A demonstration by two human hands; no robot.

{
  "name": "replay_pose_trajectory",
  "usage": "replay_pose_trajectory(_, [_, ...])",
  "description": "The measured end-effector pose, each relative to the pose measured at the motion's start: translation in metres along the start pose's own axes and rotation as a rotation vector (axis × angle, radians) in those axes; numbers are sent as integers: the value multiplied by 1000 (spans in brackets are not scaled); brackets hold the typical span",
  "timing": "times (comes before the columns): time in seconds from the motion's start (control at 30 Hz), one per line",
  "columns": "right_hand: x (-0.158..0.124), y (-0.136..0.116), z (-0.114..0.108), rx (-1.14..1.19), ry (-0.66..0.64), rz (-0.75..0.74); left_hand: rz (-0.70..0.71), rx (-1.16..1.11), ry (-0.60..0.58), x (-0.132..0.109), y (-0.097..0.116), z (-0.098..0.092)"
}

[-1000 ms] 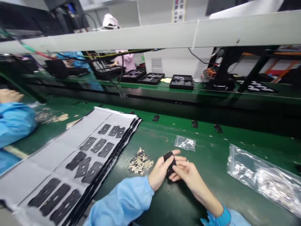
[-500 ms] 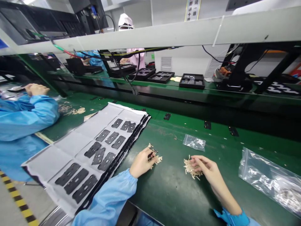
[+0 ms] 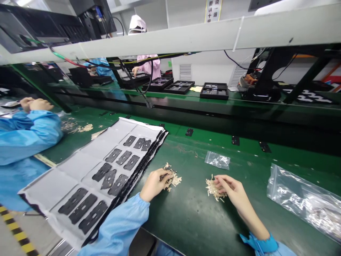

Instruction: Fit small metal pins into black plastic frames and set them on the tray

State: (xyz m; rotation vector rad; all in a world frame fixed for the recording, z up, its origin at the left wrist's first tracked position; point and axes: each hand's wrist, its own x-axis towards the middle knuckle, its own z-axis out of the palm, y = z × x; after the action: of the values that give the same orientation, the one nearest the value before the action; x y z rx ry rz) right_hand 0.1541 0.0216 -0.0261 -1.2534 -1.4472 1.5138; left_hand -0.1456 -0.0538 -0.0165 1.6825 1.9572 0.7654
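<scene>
My left hand has its thumb and fingers closed on a small black part, mostly hidden by the fingers. Beneath and beside those fingertips is a pile of short beige strips with some dark bits. Farther right, my right hand reaches into a second pile of beige strips. Its fingers are drawn together at the pile's edge, and their tips hide whatever is between them. Left of my left hand lies a stack of white compartmented sheets bearing several flat black plates.
A small clear bag lies beyond my right hand, a larger clear bag to its right. Black parts lie along the green strip behind. A shelf beam crosses overhead. At left is a co-worker's blue sleeve.
My left hand has drawn back a little to the left, uncovering more of its pile. My right hand stays at its pile. The whole view has shifted slightly.
</scene>
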Motion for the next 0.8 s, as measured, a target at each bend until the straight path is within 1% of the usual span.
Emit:
replay_pose_trajectory(0.13, [0,0,3,-11,4,11,-127,-113,47,-3,-8,-5])
replay_pose_trajectory(0.2, [0,0,4,-6,3,13,-154,-175,38,-4,-10,-7])
replay_pose_trajectory(0.33, [0,1,4,10,-13,19,-144,-252,-74,-5,-10,-13])
replay_pose_trajectory(0.43, [0,2,3,14,-19,15,-112,-262,-55,-7,-5,-17])
replay_pose_trajectory(0.53, [-3,-2,8,40,-24,4,-98,-330,6,-11,12,-14])
replay_pose_trajectory(0.63, [-12,-13,21,118,-115,-15,6,-377,48,-14,41,-1])
replay_pose_trajectory(0.7, [-20,-22,31,194,-199,-29,66,-444,15,-13,63,13])
replay_pose_trajectory(0.77, [-27,-31,37,270,-245,-48,65,-588,-45,-9,83,28])
replay_pose_trajectory(0.8, [-29,-35,38,303,-244,-61,51,-674,-76,-6,93,35])
